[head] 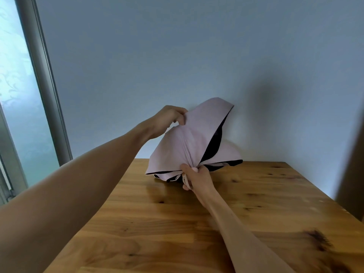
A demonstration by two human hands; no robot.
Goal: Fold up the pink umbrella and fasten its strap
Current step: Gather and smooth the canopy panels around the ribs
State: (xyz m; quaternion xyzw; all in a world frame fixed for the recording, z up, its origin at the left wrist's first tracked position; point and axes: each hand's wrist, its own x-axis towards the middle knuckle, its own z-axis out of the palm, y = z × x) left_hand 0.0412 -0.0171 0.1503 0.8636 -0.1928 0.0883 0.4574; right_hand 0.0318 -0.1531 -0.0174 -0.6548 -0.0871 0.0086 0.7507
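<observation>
My right hand (197, 177) clenched round the gathered umbrella (189, 142) above the table (177, 223), my left hand (169, 118) pinching its upper fold

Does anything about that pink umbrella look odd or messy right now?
Nothing damaged. The pink umbrella is only half gathered: its panels splay loosely, dark lining showing, while the right hand grips its base and the left hand pinches one fold.
</observation>
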